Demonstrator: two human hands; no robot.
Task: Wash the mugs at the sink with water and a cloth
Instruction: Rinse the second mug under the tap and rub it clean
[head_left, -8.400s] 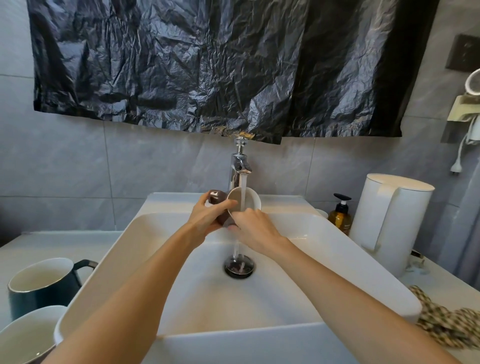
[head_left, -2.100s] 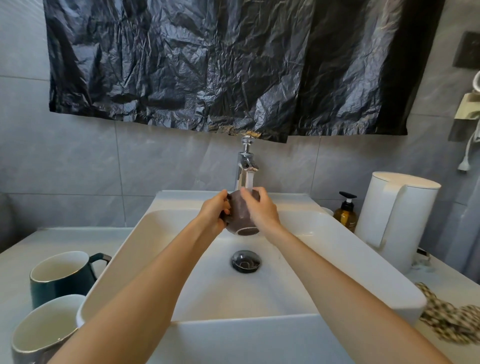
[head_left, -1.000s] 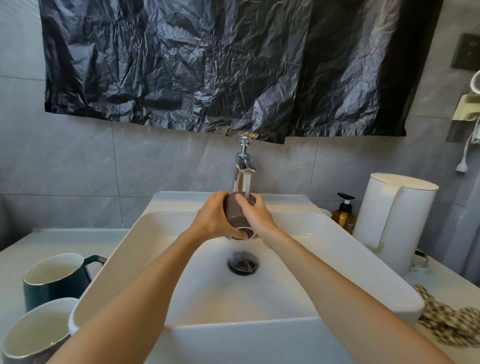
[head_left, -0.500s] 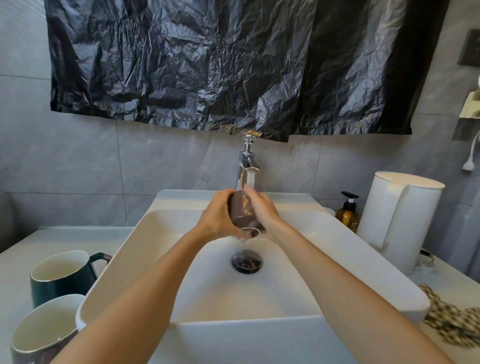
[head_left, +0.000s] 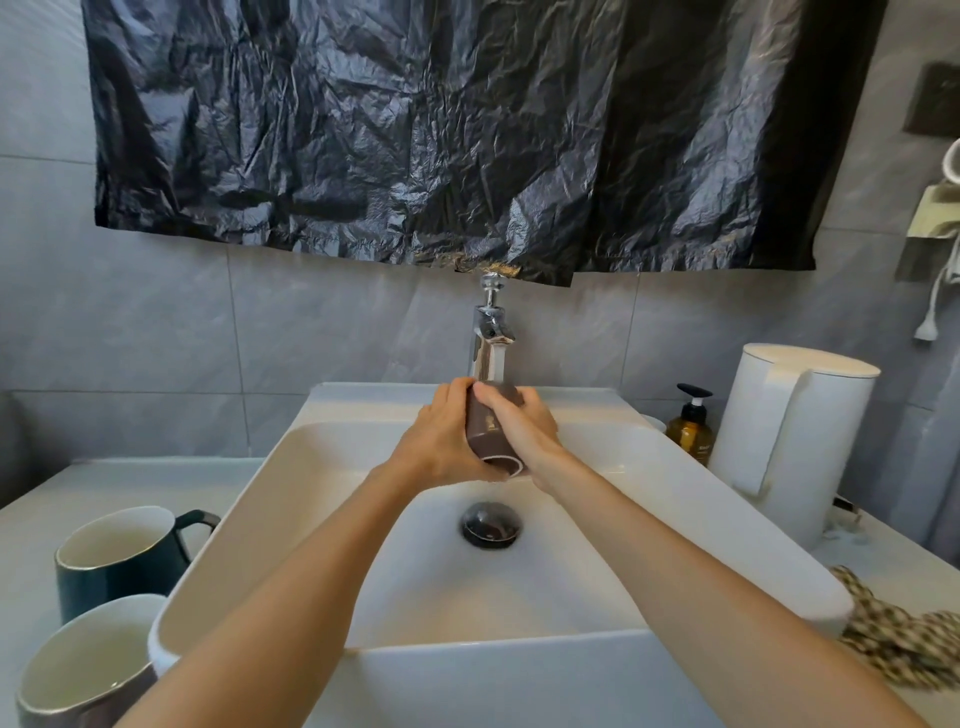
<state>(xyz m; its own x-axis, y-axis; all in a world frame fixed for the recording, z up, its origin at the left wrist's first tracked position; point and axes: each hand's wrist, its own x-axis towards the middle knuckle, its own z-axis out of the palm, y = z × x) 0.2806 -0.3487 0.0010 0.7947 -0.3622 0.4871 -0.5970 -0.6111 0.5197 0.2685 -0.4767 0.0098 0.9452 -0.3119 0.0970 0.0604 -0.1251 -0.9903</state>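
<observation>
Turned over since the first frame, when its mouth faced up under the running tap, the brown mug (head_left: 491, 436) now hangs mouth down, and over the last half second it has barely shifted. Nearest the camera, well to the left of the hands and below them, a grey mug (head_left: 78, 675) stands upright on the surface (head_left: 104, 483), with a green mug (head_left: 104, 582) just behind it, its handle turned toward the sink (head_left: 519, 680). Well to the right of the hands, at the frame's lower edge, a checked cloth (head_left: 898, 639) lies bunched on the surface, beside the sink's right rim. Both forearms reach over the sink's front wall, and the drain (head_left: 491, 525) sits in the basin directly below the hands. Above it the left hand (head_left: 441, 441) wraps its fingers round the brown mug's left side, while the right hand (head_left: 524, 428) curls over its right side and top, so both grip it between them, tilted with the rim toward the drain. Its base is just under the spout of the tap (head_left: 488, 338), which rises right behind the hands; I cannot tell whether water is running. Right of the hands and farther back, an amber pump bottle (head_left: 691, 426) stands beside a white kettle (head_left: 789, 441). Behind and above everything, a crumpled black sheet (head_left: 441, 130) hangs on the tiled wall.
</observation>
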